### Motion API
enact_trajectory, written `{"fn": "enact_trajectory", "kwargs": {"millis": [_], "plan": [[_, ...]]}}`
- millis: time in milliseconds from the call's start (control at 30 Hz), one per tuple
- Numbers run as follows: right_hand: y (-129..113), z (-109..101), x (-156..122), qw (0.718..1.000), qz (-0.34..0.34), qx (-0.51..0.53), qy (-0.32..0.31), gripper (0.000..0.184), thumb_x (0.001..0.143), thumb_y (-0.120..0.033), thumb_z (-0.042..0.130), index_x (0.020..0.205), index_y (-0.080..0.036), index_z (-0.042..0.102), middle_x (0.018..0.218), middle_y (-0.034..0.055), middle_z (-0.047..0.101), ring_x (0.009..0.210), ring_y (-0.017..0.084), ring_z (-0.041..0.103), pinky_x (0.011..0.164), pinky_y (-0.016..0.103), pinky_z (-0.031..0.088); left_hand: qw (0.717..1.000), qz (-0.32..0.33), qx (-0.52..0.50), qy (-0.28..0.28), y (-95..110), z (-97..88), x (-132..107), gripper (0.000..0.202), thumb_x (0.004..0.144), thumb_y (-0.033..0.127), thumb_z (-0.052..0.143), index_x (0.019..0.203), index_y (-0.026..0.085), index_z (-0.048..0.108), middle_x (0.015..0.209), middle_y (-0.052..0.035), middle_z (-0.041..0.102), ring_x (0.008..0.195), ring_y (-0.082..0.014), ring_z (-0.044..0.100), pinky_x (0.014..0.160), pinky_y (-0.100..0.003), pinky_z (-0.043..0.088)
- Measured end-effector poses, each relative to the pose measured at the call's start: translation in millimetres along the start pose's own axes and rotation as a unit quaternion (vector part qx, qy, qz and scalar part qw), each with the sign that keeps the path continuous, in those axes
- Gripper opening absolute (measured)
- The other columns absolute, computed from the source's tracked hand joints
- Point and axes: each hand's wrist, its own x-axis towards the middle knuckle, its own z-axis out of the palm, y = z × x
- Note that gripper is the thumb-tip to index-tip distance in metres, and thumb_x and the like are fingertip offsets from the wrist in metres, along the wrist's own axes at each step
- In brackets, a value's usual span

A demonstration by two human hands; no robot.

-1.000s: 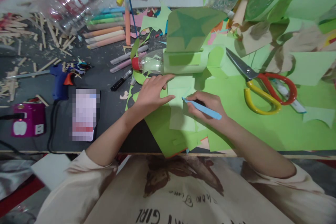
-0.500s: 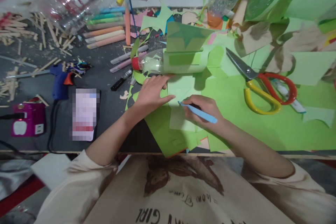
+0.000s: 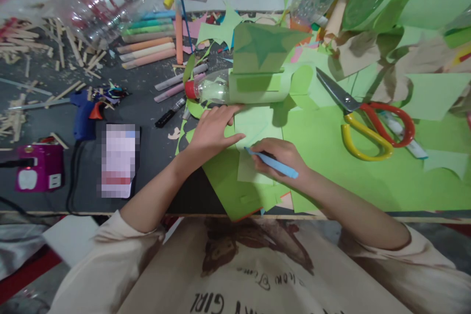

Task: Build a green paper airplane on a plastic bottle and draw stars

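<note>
A light blue marker (image 3: 276, 164) is gripped in my right hand (image 3: 281, 153), its tip at the pale green paper (image 3: 253, 130). My left hand (image 3: 215, 127) lies with fingers spread on the left edge of that sheet. Faint drawn lines show on the paper between my hands. Just beyond lies a plastic bottle (image 3: 215, 87) with a red cap, wrapped in pale green paper with a green fin-like piece (image 3: 265, 44) standing up from it. Larger bright green sheets (image 3: 331, 176) lie underneath.
Scissors (image 3: 348, 100) with red and yellow handles lie to the right. On the left are a phone (image 3: 119, 159), a blue glue gun (image 3: 84, 115), a purple box (image 3: 39, 168) with a cord, and wood sticks. Markers (image 3: 147, 51), paper scraps and plastic bottles crowd the back.
My right hand has moved the marker slightly left and toward me across the pale green paper. My left hand has stayed in place.
</note>
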Motion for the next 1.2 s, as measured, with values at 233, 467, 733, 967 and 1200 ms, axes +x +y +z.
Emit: {"fn": "enact_trajectory", "kwargs": {"millis": [233, 467, 733, 967, 1200], "plan": [[2, -1, -1, 1.0, -0.007, 0.004, -0.019, 0.012, 0.09, -0.017, 0.055, 0.084, -0.02, 0.064, 0.069, 0.0038, 0.073, 0.059, 0.015, 0.066, 0.057, 0.026, 0.051, 1.0, -0.016, 0.006, -0.009, 1, -0.8, 0, 0.054, 0.088, 0.04, 0.069, 0.136, 0.019, 0.056, 0.099, -0.0052, 0.064, 0.096, -0.0265, 0.059, 0.09, -0.035, 0.041], [4, -11, 3, 0.97, 0.176, 0.17, 0.008, 0.014, 0.087, -0.029, 0.064, 0.077, -0.021, 0.068, 0.062, -0.001, 0.069, 0.048, 0.01, 0.057, 0.044, 0.023, 0.041, 1.0, -0.005, -0.013, 0.0, 0, 0.6, 0, 0.055, 0.086, 0.041, 0.07, 0.135, 0.02, 0.056, 0.099, -0.005, 0.064, 0.094, -0.026, 0.058, 0.09, -0.035, 0.041], [23, -19, 20, 0.955, 0.219, 0.189, 0.066, 0.02, 0.085, -0.042, 0.07, 0.082, -0.023, 0.068, 0.072, 0.0002, 0.07, 0.06, 0.014, 0.061, 0.055, 0.028, 0.051, 1.0, 0.009, -0.01, 0.004, -1, 0.6, -1, 0.058, 0.088, 0.044, 0.069, 0.139, 0.022, 0.055, 0.1, -0.005, 0.064, 0.096, -0.0264, 0.058, 0.088, -0.034, 0.041], [33, -14, 25, 0.959, 0.198, 0.191, 0.071, 0.017, 0.087, -0.041, 0.07, 0.092, -0.025, 0.066, 0.076, 0.0, 0.071, 0.066, 0.014, 0.064, 0.059, 0.028, 0.052, 0.999, 0.039, -0.012, 0.019, -2, 0.6, -3, 0.062, 0.092, 0.046, 0.063, 0.149, 0.028, 0.047, 0.107, -0.0057, 0.066, 0.101, -0.0272, 0.059, 0.093, -0.036, 0.042], [37, -12, 23, 0.959, 0.223, 0.164, 0.057, 0.018, 0.089, -0.04, 0.066, 0.097, -0.023, 0.067, 0.084, 0.0021, 0.074, 0.074, 0.016, 0.068, 0.065, 0.029, 0.053, 0.999, 0.035, -0.017, 0.016, -1, 0.5, -3, 0.063, 0.092, 0.046, 0.062, 0.15, 0.028, 0.046, 0.105, -0.0061, 0.067, 0.099, -0.0275, 0.057, 0.093, -0.036, 0.042]]}}
